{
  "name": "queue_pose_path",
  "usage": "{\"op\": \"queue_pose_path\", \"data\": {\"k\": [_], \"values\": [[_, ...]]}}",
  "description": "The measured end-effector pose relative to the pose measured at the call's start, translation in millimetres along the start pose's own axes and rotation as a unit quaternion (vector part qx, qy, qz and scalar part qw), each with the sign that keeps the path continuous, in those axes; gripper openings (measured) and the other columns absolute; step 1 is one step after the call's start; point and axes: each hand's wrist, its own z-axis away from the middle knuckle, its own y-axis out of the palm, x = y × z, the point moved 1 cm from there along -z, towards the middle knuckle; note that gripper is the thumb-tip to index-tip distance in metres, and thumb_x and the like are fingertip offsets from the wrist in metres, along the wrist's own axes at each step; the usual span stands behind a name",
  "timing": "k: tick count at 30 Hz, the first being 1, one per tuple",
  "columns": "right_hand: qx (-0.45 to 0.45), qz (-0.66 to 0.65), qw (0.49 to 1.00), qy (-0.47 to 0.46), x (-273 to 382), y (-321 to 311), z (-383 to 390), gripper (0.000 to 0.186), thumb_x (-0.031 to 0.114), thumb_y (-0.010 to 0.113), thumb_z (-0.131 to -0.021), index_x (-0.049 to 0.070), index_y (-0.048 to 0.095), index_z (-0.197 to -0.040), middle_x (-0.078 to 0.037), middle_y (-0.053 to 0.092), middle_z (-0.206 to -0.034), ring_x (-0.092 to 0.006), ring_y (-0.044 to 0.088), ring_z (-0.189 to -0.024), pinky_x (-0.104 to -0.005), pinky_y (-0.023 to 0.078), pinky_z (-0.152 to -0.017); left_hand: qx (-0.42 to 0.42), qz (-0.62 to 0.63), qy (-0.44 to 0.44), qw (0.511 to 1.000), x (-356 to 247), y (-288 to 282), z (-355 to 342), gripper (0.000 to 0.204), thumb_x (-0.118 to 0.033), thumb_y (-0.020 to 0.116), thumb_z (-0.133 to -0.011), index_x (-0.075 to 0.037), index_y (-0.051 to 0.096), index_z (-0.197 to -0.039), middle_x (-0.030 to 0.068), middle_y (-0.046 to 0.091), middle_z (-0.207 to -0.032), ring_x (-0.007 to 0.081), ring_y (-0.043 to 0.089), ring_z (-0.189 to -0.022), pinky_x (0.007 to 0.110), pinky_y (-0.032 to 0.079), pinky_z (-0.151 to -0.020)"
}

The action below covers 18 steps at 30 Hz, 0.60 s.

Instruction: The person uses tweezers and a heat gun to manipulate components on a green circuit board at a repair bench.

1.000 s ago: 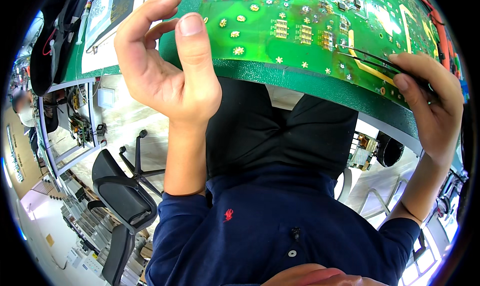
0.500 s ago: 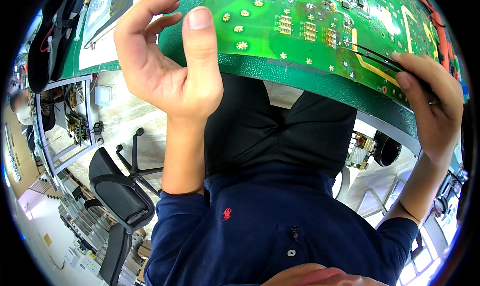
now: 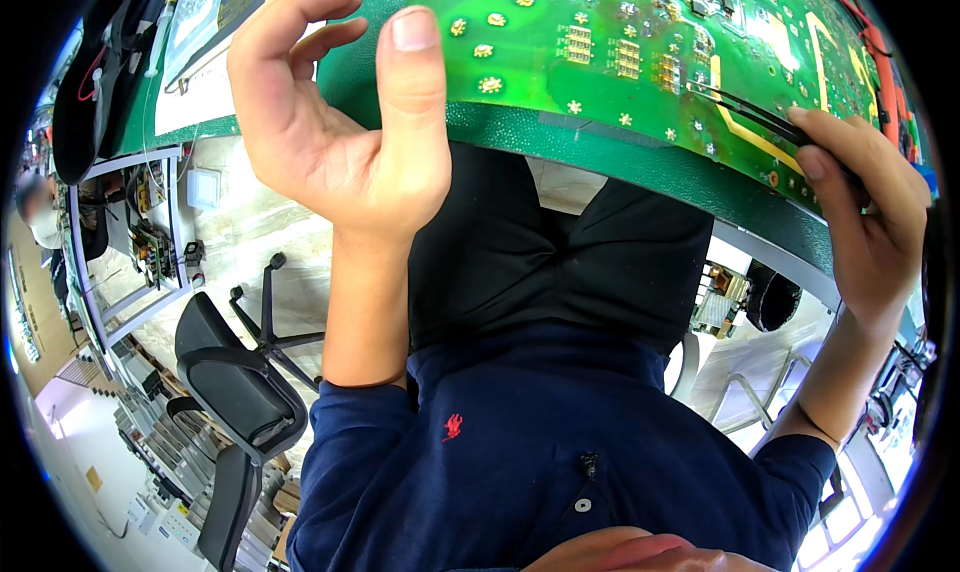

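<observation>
A large green circuit board lies at the near edge of the green-topped bench, with rows of small chip parts and gold pads on it. My right hand pinches black tweezers between thumb and fingers. The tweezer tips reach left to the board's surface, beside a small group of chip parts; whether they grip anything is too small to tell. At the board's left end is my left hand, palm up, fingers loosely bent and apart from the thumb. Nothing shows in it.
The green bench mat runs along the board's near edge. Papers and a black item lie to the left. Red cables border the right side. On the floor at left stands a black office chair; a person is farther off.
The board appears slightly farther right and up in view, and my left thumb has shifted right with it. My right hand stays nearly in place with the tweezers, their tips slightly farther right.
</observation>
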Motion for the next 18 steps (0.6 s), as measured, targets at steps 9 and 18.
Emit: {"op": "queue_pose_path", "data": {"k": [9,18], "values": [[0.021,0.013,1.0,-0.014,4.7,-3.8,-4.2,0.016,0.002,0.058,-0.085,-0.005,0.063,-0.098,-0.011,0.065,-0.085,-0.0131,0.052,-0.062,-0.0231,0.041,-0.059,0.001,0.008,-0.001,1.0,-0.2,0.6,-0.2,0.026,-0.004,0.062,-0.083,0.006,0.05,-0.104,0.0178,0.06,-0.102,0.0167,0.06,-0.086,0.025,0.049,-0.078],[0.034,0.0,0.999,-0.017,2.7,-1.6,-6.2,0.017,0.006,0.054,-0.089,-0.005,0.063,-0.099,-0.009,0.06,-0.079,-0.0118,0.047,-0.059,-0.0231,0.036,-0.055,-0.001,0.018,0.011,1.0,2.9,0.0,0.6,0.027,-0.003,0.063,-0.082,0.006,0.051,-0.104,0.0176,0.06,-0.102,0.0171,0.06,-0.087,0.026,0.049,-0.078]]}}
